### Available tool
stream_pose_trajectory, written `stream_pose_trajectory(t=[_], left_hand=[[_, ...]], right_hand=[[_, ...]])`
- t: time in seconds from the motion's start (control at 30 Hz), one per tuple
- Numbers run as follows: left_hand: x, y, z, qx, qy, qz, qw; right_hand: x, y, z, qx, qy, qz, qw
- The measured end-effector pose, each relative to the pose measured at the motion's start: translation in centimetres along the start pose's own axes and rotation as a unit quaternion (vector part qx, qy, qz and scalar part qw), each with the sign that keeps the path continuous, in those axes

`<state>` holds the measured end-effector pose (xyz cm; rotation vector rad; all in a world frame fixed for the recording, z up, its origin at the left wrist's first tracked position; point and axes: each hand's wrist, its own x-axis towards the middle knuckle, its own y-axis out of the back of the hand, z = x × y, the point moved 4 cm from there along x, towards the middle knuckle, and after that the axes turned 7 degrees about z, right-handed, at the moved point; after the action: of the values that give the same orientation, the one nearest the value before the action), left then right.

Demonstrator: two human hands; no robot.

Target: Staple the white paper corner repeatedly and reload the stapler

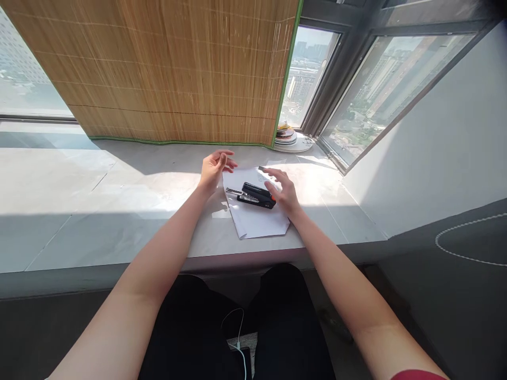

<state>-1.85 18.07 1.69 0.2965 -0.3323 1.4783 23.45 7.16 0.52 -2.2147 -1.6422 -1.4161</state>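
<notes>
A black stapler [257, 196] lies on white paper [261, 224], its top arm swung apart from its base. A silver metal part sticks out at its left end, and a bit of orange shows at its right end. My right hand [288, 194] is beside that right end, fingers spread and thumb close to the stapler; whether it touches cannot be told. At its fingertips is a small dark grey piece [261, 168], too small to name. Over the paper's upper left corner, my left hand [214, 170] hovers with loosely curled fingers apart, holding nothing visible.
The paper rests on a pale tiled sill [130, 206] with a front edge near my knees. A bamboo blind [170, 68] hangs behind it. Stacked plates [285, 138] stand in the window corner. A white cable [242, 356] lies between my legs; a beaded cord [438, 240] hangs right.
</notes>
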Motion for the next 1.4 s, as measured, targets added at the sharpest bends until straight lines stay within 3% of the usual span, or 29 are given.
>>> stream_pose_trajectory(t=[0.07, 0.13, 0.2, 0.3, 0.4, 0.5, 0.6, 0.7, 0.77, 0.83, 0.9, 0.97, 1.03, 1.1, 1.3, 1.4], left_hand=[[0.8, 2.9, -0.5, 0.125, 0.001, 0.135, 0.983], [1.2, 5.0, -1.3, 0.284, 0.028, 0.177, 0.942], [1.4, 5.8, -2.1, 0.396, 0.048, 0.129, 0.908], [1.3, 5.5, -3.1, 0.466, 0.056, 0.049, 0.881], [1.3, 5.3, -3.5, 0.483, 0.051, 0.047, 0.873], [1.3, 5.6, -3.3, 0.478, 0.037, 0.070, 0.875], [1.3, 5.8, -3.1, 0.463, 0.035, 0.095, 0.880], [1.3, 5.0, -2.6, 0.396, 0.022, 0.113, 0.911], [1.2, 3.9, -2.2, 0.315, -0.005, 0.108, 0.943], [1.1, 2.6, -1.9, 0.222, -0.019, 0.087, 0.971], [0.9, 1.3, -1.9, 0.136, -0.011, 0.049, 0.989], [0.7, 0.3, -2.0, 0.076, 0.002, 0.008, 0.997], [0.6, -0.3, -2.1, 0.045, 0.010, -0.014, 0.999], [0.4, -0.6, -2.1, 0.025, 0.017, -0.024, 0.999], [-0.4, -1.3, -1.2, -0.003, 0.001, -0.074, 0.997], [-0.9, -1.8, -0.6, 0.001, -0.025, -0.109, 0.994]], right_hand=[[0.1, 1.0, 2.6, -0.062, -0.068, 0.096, 0.991], [-0.2, 1.9, 5.2, -0.132, -0.148, 0.158, 0.967], [-0.7, 2.1, 7.3, -0.175, -0.215, 0.167, 0.946], [-1.0, 1.5, 8.9, -0.173, -0.250, 0.127, 0.944], [-1.0, 0.9, 9.6, -0.172, -0.248, 0.101, 0.948], [-0.9, 0.9, 9.8, -0.171, -0.233, 0.117, 0.950], [-1.0, 1.6, 9.5, -0.136, -0.263, 0.159, 0.942], [-0.8, 2.4, 8.0, -0.121, -0.276, 0.176, 0.937], [-0.3, 2.5, 6.0, -0.096, -0.234, 0.171, 0.952], [0.2, 2.0, 3.7, -0.029, -0.156, 0.116, 0.981], [0.2, 0.7, 1.6, 0.048, -0.064, -0.002, 0.997], [-0.2, -0.6, 0.2, 0.084, 0.001, -0.119, 0.989], [-0.8, -1.4, 0.1, 0.078, 0.025, -0.168, 0.982], [-1.1, -1.6, 0.6, 0.060, 0.024, -0.153, 0.986], [-0.6, -0.6, 2.3, 0.013, 0.002, -0.012, 1.000], [-0.4, -0.7, 2.5, -0.003, -0.003, -0.020, 1.000]])
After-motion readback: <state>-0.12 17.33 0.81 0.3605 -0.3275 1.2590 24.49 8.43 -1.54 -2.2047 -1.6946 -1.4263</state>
